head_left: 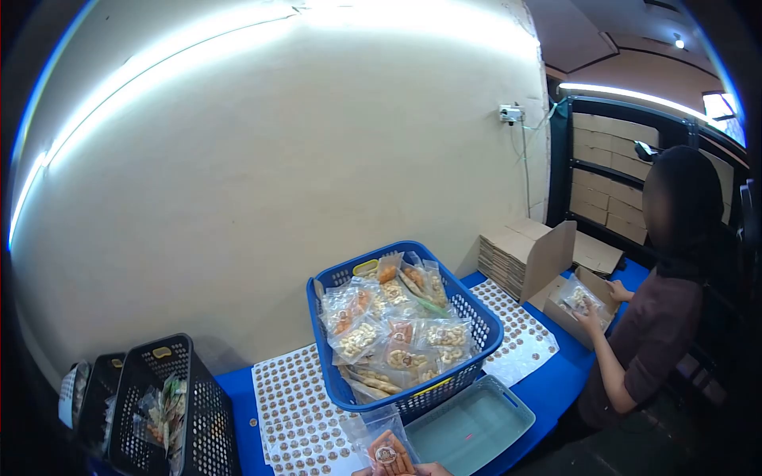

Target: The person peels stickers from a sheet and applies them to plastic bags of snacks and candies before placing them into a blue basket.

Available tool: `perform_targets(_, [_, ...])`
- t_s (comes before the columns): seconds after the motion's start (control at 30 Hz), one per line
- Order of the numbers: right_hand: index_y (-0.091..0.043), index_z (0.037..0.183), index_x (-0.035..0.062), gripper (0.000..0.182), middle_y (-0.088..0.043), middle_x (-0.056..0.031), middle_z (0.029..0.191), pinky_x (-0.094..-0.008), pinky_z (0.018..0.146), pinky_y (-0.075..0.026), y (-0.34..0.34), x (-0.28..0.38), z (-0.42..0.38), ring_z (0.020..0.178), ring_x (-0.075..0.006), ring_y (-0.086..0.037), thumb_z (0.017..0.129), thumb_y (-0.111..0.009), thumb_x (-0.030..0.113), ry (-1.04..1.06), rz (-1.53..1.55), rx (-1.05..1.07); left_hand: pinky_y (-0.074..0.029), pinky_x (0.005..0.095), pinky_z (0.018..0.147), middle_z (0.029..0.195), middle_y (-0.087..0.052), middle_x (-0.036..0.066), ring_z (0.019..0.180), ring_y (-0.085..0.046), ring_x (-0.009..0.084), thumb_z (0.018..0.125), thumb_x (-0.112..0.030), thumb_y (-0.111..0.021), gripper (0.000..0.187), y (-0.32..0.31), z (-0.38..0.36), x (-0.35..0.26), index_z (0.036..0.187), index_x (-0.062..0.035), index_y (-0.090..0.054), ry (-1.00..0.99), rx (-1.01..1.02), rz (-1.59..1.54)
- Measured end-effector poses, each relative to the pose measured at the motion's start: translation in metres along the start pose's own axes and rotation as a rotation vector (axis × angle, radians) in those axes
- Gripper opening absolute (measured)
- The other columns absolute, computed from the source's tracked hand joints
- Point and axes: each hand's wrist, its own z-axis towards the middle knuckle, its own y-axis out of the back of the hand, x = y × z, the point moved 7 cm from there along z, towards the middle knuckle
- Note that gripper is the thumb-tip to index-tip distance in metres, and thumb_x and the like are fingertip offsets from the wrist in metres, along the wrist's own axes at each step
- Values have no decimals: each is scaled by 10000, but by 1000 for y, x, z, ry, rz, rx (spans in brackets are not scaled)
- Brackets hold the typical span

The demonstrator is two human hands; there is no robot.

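A clear plastic snack bag (390, 452) with orange-brown sticks and a round label is held upright at the bottom edge of the view. My left hand (363, 472) grips its lower left side, and my right hand (432, 470) grips its lower right side. Only the fingertips show; the rest of both hands is cut off by the frame. Just beyond the bag stands a blue basket (432, 390) heaped with similar bags of pale and orange snacks. To the right of my hands lies a grey-green tray (468, 432). A sheet of round stickers (298, 404) spreads to the left.
Dark baskets (210, 412) with more bags stand at the left. Another sticker sheet (520, 337) lies right of the blue basket, near stacked flat cardboard (504, 258). At the right, a co-worker (659, 317) holds a snack bag over an open cardboard box (575, 325).
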Motion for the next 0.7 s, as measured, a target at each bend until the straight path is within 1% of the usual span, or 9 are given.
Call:
perform_targets(0.23, [-567,905,14,202,-552,15,747,-203,558,-386,0,-32,19,653,-56,-468,811,-566,193,-35,20,88,-375,246,442,530,-514,21,477,-478,111,881,-375,-387,459,-1,-9,-22,630,-23,-539,-29,-123,224])
perform_targets(0.33, [-555,958,7,227,-571,-12,787,-210,605,-414,2,-15,28,700,-66,-492,809,-565,178,-6,30,71,-394,254,469,581,-544,37,512,-497,117,880,-387,-377,448,-1,-7,9,712,-14,-559,-38,-19,226])
perform_targets(0.43, [-541,988,2,250,-583,-38,788,-224,608,-433,8,16,44,713,-82,-519,808,-566,174,180,-191,44,-415,254,512,689,-573,62,560,-509,119,885,-385,-361,434,3,-10,2,847,-5,-566,-87,-109,-49])
perform_targets(0.47, [-563,893,7,206,-572,-64,738,-255,594,-431,16,29,52,666,-144,-538,774,-593,173,266,-288,-34,-426,238,570,787,-576,75,628,-518,115,887,-386,-350,437,8,-7,1,974,-3,-539,-111,-107,-30])
perform_targets(0.5, [-584,799,12,173,-562,-90,688,-285,581,-430,27,40,60,619,-205,-556,741,-620,171,353,-386,-111,-426,224,608,810,-577,76,676,-525,118,890,-373,-351,429,14,-9,-3,1006,-2,-532,-136,-158,-7])
perform_targets(0.57, [-601,790,8,199,-606,-87,745,-246,552,-404,49,63,75,670,-131,-564,766,-598,205,617,-597,-234,-422,219,631,809,-577,65,702,-523,109,884,-326,-406,373,35,-4,33,1019,1,-523,-127,-304,-38])
perform_targets(0.63, [-594,798,1,193,-601,-92,735,-257,591,-410,62,104,88,668,-147,-562,775,-575,192,676,-585,-400,-423,310,731,945,-575,98,842,-545,182,850,-293,-473,319,60,-2,93,929,7,-548,-11,-449,28])
perform_targets(0.67, [-593,808,-8,217,-599,-90,718,-266,599,-408,66,124,98,660,-157,-562,777,-573,206,788,-579,-499,-428,273,627,828,-593,98,735,-558,166,830,-155,-484,186,74,-9,105,845,9,-570,19,-659,191])
perform_targets(0.7, [-592,818,-16,240,-596,-87,701,-275,607,-406,71,140,110,652,-167,-563,779,-570,220,901,-570,-597,-414,291,631,801,-571,99,722,-541,182,803,-124,-497,134,89,-19,124,838,-13,-563,-20,-814,364])
